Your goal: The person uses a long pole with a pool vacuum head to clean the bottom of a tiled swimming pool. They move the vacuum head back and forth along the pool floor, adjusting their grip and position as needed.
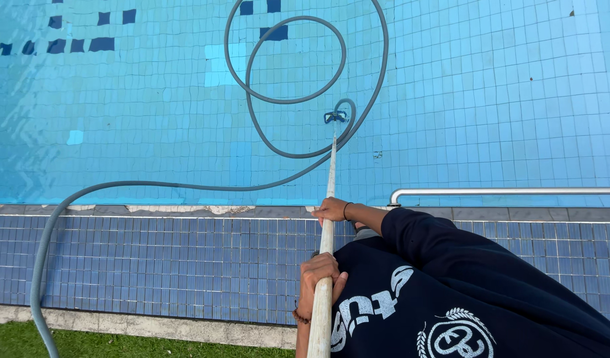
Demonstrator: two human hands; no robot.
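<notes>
**Pole gripped in both hands at pool edge, vacuum head on pool floor**

At far left a grey hose (40, 265) is seen rising from the grass strip (119, 343), crossing the dark blue tiled deck (152, 265) and running into the pool water (119, 119), where it is coiled in loose loops toward the centre. Soft and floppy handling is judged for it; drag and snagging on the coping are likely.

At centre, a long pale pole (326, 252) is held nearly upright in view, running from the body out over the edge and down into the water. The left hand (320, 277) is wrapped shut round the pole low down, near the chest. The right hand (333, 209) is closed round it further up, at the pool edge, a dark band on the wrist. The pole is judged stiff, light for its length, but top-heavy and whippy at full reach; its surface looks worn and possibly slick when wet. A two-hand hold, spaced apart as shown, is judged best. At its far end a small blue vacuum head (335, 117) rests on the light blue pool floor tiles (484, 99), the hose joined to it.

To the right, a metal handrail (504, 192) is laid along the coping. A dark printed sleeve (464, 272) fills the lower right. Outdoor setting, daylight, water shallow and clear, deck possibly wet.
</notes>
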